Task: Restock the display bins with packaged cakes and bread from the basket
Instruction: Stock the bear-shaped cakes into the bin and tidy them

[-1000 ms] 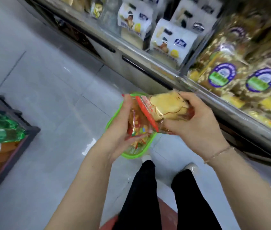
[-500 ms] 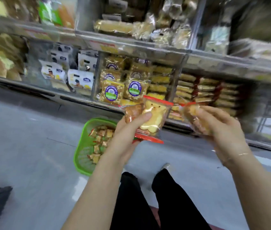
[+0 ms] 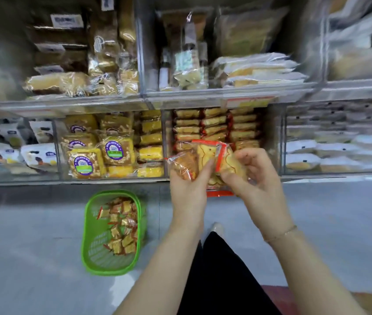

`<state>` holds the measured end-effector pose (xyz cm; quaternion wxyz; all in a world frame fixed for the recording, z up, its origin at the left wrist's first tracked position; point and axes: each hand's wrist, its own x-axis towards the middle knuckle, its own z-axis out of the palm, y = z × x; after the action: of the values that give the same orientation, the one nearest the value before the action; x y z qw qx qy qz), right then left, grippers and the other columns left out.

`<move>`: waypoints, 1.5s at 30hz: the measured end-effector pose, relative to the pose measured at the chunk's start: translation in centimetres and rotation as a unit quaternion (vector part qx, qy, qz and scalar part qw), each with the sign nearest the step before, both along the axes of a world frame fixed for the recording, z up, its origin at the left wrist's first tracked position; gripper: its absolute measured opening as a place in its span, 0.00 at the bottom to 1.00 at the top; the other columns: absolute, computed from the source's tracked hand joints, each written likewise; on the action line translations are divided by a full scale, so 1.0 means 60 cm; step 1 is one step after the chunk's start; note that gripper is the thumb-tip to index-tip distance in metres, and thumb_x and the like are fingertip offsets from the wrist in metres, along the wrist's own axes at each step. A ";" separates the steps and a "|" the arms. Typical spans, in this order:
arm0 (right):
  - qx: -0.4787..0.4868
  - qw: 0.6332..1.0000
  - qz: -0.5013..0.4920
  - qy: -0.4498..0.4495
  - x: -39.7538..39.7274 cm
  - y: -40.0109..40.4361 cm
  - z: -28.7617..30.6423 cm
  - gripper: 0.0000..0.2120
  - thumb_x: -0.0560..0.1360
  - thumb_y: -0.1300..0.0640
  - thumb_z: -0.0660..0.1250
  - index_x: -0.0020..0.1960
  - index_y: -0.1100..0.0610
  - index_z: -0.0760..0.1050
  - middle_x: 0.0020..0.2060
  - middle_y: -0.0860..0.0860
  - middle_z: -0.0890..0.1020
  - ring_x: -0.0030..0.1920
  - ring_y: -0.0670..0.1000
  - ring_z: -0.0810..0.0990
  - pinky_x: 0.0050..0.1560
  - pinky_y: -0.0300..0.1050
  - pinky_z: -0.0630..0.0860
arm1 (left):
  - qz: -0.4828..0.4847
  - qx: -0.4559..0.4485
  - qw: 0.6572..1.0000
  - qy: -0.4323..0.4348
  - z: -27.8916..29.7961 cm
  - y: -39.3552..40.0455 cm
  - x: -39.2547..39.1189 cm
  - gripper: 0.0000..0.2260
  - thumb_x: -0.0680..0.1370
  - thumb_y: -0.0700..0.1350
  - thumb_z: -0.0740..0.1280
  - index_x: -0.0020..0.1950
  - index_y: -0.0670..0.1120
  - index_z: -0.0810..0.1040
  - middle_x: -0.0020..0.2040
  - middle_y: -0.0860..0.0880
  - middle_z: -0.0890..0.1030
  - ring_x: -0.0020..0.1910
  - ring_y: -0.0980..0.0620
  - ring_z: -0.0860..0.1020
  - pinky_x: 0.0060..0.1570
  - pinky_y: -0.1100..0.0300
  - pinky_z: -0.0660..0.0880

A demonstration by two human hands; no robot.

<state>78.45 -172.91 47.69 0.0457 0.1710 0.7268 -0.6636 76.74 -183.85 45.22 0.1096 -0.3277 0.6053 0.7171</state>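
Observation:
My left hand (image 3: 188,189) grips two clear, red-edged cake packets (image 3: 194,163), one brown cake and one yellow chick-shaped cake. Beside it my right hand (image 3: 254,178) pinches a third red-edged cake packet (image 3: 227,161), touching the left hand's ones. Both hands are raised in front of the lower display bin (image 3: 216,128), which holds stacked rows of the same red-edged packets. On the floor to the left stands the green basket (image 3: 90,246) with several more packets inside.
The neighbouring bin to the left holds yellow cakes with purple labels (image 3: 99,153); white packets fill the bin on the right (image 3: 330,146). An upper shelf (image 3: 148,100) carries bagged bread. Grey floor lies between me and the shelf; my dark trouser legs (image 3: 223,280) are below.
My view has swung from the floor and basket up to the shelf front. The hands rose with the packets and came together before the red-packet bin; the basket stayed on the floor.

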 end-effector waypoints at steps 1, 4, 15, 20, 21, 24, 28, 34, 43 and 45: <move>0.028 1.000 0.003 0.004 0.002 -0.001 -0.003 0.11 0.69 0.59 0.70 0.48 0.48 0.76 0.50 0.52 0.76 0.47 0.43 0.75 0.46 0.31 0.71 | 0.002 0.007 1.000 -0.007 -0.005 0.004 -0.003 0.18 0.72 0.44 0.74 0.60 0.48 0.76 0.53 0.47 0.84 0.55 0.46 0.81 0.61 0.43 0.74; -0.009 0.999 -0.017 -0.033 -0.011 0.020 -0.003 0.12 0.69 0.60 0.66 0.49 0.47 0.79 0.50 0.54 0.77 0.46 0.46 0.77 0.41 0.33 0.73 | -0.016 0.042 0.999 -0.023 -0.014 0.008 -0.012 0.14 0.75 0.39 0.70 0.60 0.47 0.76 0.56 0.42 0.82 0.57 0.41 0.80 0.61 0.39 0.73; -0.412 0.894 -0.057 -0.168 -0.041 0.087 0.000 0.09 0.69 0.59 0.67 0.47 0.58 0.83 0.42 0.54 0.84 0.41 0.51 0.82 0.40 0.41 0.80 | -0.150 0.057 0.987 -0.021 0.004 -0.013 -0.070 0.23 0.71 0.43 0.75 0.65 0.48 0.75 0.57 0.47 0.83 0.57 0.46 0.80 0.62 0.43 0.73; -0.422 0.884 -0.084 -0.181 -0.035 0.076 -0.004 0.11 0.68 0.61 0.68 0.49 0.58 0.82 0.48 0.56 0.84 0.49 0.55 0.83 0.48 0.45 0.80 | -0.198 0.046 0.979 -0.012 0.007 -0.021 -0.078 0.29 0.67 0.47 0.78 0.65 0.46 0.75 0.57 0.46 0.82 0.58 0.45 0.80 0.62 0.42 0.72; -0.402 0.891 -0.089 -0.190 -0.038 0.073 -0.002 0.11 0.66 0.60 0.69 0.48 0.57 0.82 0.47 0.55 0.84 0.49 0.55 0.82 0.50 0.46 0.80 | -0.206 0.041 0.978 -0.014 0.007 -0.024 -0.079 0.32 0.64 0.50 0.79 0.66 0.47 0.74 0.58 0.47 0.82 0.58 0.46 0.80 0.62 0.42 0.72; -0.374 0.899 -0.102 -0.204 -0.044 0.054 0.000 0.07 0.65 0.54 0.71 0.43 0.53 0.82 0.40 0.51 0.82 0.45 0.52 0.80 0.52 0.46 0.76 | -0.214 -0.013 0.977 0.007 0.003 -0.031 -0.077 0.29 0.64 0.52 0.79 0.63 0.50 0.75 0.53 0.53 0.84 0.53 0.55 0.81 0.55 0.56 0.77; -0.384 0.885 -0.120 -0.232 -0.049 0.002 -0.001 0.19 0.68 0.44 0.69 0.56 0.51 0.80 0.46 0.51 0.83 0.49 0.52 0.80 0.59 0.51 0.74 | -0.160 -0.093 0.981 0.067 0.006 -0.024 -0.060 0.18 0.70 0.48 0.76 0.58 0.53 0.76 0.50 0.57 0.84 0.47 0.62 0.81 0.48 0.65 0.77; -0.351 0.832 -0.379 -0.203 -0.053 -0.070 -0.010 0.23 0.69 0.41 0.70 0.57 0.54 0.79 0.49 0.52 0.85 0.44 0.48 0.83 0.39 0.40 0.78 | -0.041 -0.090 0.993 0.064 0.008 -0.009 -0.028 0.31 0.71 0.53 0.75 0.69 0.53 0.66 0.60 0.61 0.77 0.55 0.71 0.75 0.57 0.75 0.71; -0.411 0.808 -0.403 -0.127 -0.046 -0.025 -0.021 0.09 0.72 0.65 0.64 0.50 0.62 0.79 0.44 0.56 0.83 0.41 0.52 0.84 0.41 0.42 0.81 | -0.034 -0.091 0.995 0.036 -0.021 -0.037 -0.053 0.32 0.70 0.53 0.76 0.69 0.52 0.64 0.55 0.65 0.73 0.48 0.78 0.72 0.42 0.83 0.67; -0.459 0.790 -0.394 -0.101 -0.039 -0.020 -0.025 0.08 0.71 0.66 0.65 0.46 0.63 0.81 0.44 0.57 0.85 0.44 0.54 0.85 0.45 0.45 0.82 | -0.035 -0.093 0.995 0.026 -0.029 -0.041 -0.057 0.36 0.69 0.55 0.75 0.72 0.52 0.62 0.52 0.70 0.70 0.49 0.77 0.71 0.43 0.82 0.64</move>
<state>76.09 -174.08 46.18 -0.0733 0.4674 0.1976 -0.8585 73.32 -186.32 43.46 0.0882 -0.2965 0.6831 0.6616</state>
